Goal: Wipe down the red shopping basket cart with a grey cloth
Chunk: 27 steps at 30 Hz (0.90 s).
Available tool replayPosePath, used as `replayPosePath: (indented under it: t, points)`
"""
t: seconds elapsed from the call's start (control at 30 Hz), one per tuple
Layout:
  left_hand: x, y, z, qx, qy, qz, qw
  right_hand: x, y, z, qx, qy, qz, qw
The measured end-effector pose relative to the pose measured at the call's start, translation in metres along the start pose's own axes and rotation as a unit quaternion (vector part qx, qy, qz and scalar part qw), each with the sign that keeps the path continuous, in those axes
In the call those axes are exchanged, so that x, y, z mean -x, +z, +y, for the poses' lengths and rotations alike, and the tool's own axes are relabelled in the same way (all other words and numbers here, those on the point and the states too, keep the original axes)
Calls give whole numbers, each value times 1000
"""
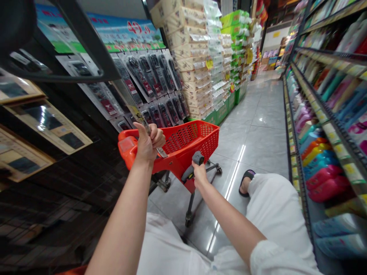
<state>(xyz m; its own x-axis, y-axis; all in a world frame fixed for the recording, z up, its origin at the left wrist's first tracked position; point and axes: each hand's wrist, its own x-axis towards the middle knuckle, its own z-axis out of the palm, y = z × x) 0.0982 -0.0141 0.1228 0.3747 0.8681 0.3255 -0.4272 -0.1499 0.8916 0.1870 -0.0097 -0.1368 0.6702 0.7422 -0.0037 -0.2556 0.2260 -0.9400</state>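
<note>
Near the centre of the frame, the left hand [149, 143] had its fingers curled round a long thin strip [162, 152], thumb raised, the strip slanting toward the upper left; just right of centre, the right hand [200, 170] had its fingers wrapped about a grey-and-black handheld tool [197, 157], before a red shopping cart [174, 167]. Bottles [318, 164] lined the right side; carded packs [147, 74] hung at upper left; farther back, boxes [189, 55] stood stacked at top centre.
</note>
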Motion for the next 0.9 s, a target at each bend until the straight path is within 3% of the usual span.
replayPosePath:
  t: [0.07,0.17,0.27,0.43,0.53,0.67,0.77,0.9]
  points:
    - [0,-1,-2,-19,22,-11,1000,-7,2,-29,-26,-46,-5,999]
    - [0,-2,-2,-39,36,-27,998,-7,3,-62,50,-162,-67,983]
    - [2,-2,1,-47,17,-48,998,12,4,-75,150,-212,-134,956]
    - [4,-3,5,-34,-16,-54,998,59,18,-85,159,-295,-193,922]
    - [4,-4,4,-22,-14,-73,997,67,18,-82,166,-350,-220,896]
    - [3,-8,3,-16,-13,-93,995,57,-1,-44,189,-386,-243,870]
    - [1,-11,2,-4,-19,-96,995,55,-7,-21,188,-350,-232,888]
    - [-1,-11,2,8,-26,-94,995,64,10,-33,171,-328,-193,909]
